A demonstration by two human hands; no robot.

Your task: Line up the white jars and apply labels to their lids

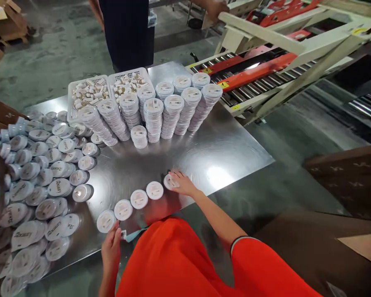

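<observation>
Several round white containers lie in a slanting row near the table's front edge, pale labels facing up, among them a middle container (139,199). My right hand (181,183) lies with fingers stretched out over the row's rightmost container (170,182), partly covering it. My left hand (111,246) is beside the leftmost container (105,221), its fingers closed at the end of a pale blue label strip (135,234). A small white barcode label shows on the strip by the fingertips. The strip's other end is hidden against my red shirt.
Tall stacks of labelled containers (173,117) stand at the back of the metal table (198,154). Two white baskets (70,103) hold small white-and-gold pieces. Loose containers (59,187) heap up at left. Another person (126,33) stands beyond, near a roller conveyor (259,68). Brown boxes (346,173) stand right.
</observation>
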